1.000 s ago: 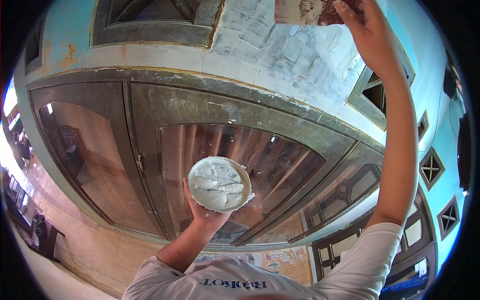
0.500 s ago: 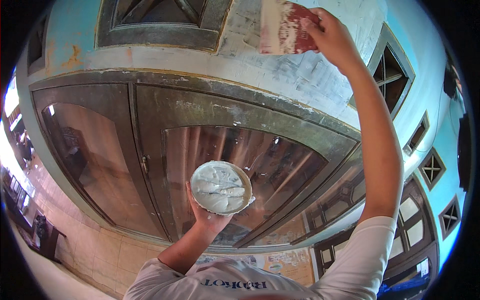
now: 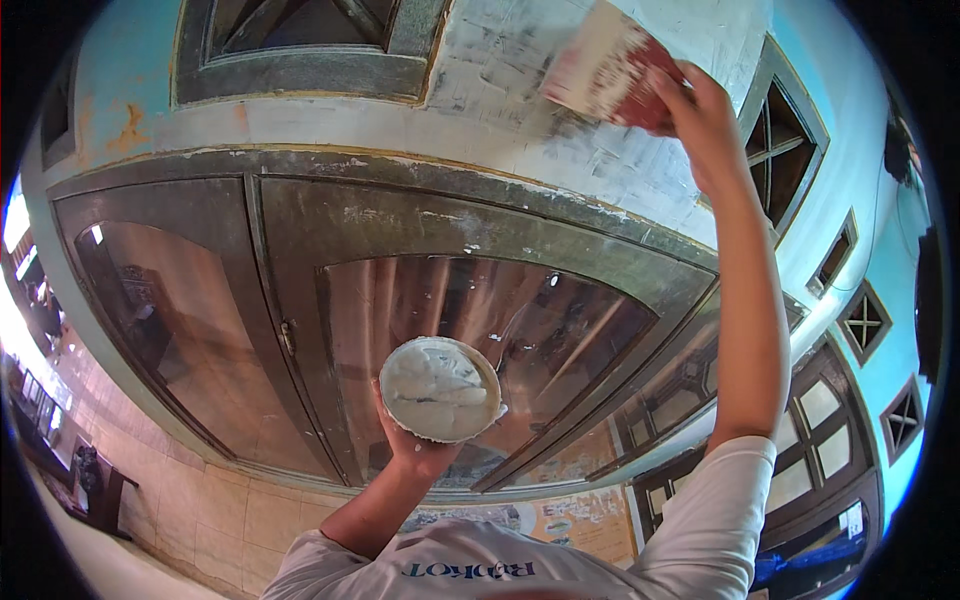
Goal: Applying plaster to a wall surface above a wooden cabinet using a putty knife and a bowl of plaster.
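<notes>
My right hand [image 3: 695, 115] is raised high against the wall, its fingers closed on a red putty scraper [image 3: 640, 85]. The scraper's wide face is smeared with pale putty and tilts toward the upper left. Behind it, the wall patch [image 3: 500, 65] above the door is grey and white with streaky filler. Lower down, my left hand [image 3: 415, 445] grips a round tub [image 3: 497, 400] from beneath and the side. White putty [image 3: 440, 385] fills the tub, its surface ridged and scooped. Most of the left fingers are hidden under the tub.
A dark wooden door [image 3: 480, 210] with glass panes stands right in front of me. A wooden vent frame [image 3: 310, 75] sits at upper left, another vent [image 3: 780, 140] to the right of my raised arm. Floor tiles [image 3: 215, 500] show at lower left.
My right hand has shifted right and slightly down with the scraper, which has turned from upright to slanted. The tub in my left hand has dropped a little.
</notes>
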Motion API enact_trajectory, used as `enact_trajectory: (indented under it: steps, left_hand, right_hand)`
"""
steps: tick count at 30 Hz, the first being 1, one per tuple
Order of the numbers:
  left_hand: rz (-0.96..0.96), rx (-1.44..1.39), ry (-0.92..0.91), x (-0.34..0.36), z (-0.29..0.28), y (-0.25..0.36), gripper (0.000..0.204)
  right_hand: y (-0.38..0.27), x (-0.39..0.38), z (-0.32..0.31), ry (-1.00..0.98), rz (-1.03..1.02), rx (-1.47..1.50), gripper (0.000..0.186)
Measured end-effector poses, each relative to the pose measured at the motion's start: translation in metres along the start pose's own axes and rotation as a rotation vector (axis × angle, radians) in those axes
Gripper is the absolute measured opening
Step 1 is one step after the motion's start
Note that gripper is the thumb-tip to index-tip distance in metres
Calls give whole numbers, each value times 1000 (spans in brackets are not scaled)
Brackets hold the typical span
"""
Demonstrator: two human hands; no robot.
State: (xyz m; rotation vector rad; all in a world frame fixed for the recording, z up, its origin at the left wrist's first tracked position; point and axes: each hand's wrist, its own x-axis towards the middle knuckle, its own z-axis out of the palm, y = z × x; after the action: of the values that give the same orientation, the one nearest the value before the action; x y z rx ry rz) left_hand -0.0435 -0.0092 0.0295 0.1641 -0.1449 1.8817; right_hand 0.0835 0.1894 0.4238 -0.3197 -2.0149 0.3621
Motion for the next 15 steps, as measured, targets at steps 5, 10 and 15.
enact_trajectory:
  steps: [5, 10, 15]
  left_hand:
    - [-37, 51, 6, 5, 8, -4, 78]
    - [-96, 1, -13, 22, -9, -15, 74]
    - [-92, 10, 22, 13, -3, -10, 77]
  right_hand:
    - [-2, -10, -10, 98, -3, 153, 36]
    - [3, 3, 16, 84, 0, 179, 37]
    - [22, -37, -12, 208, 67, 157, 36]
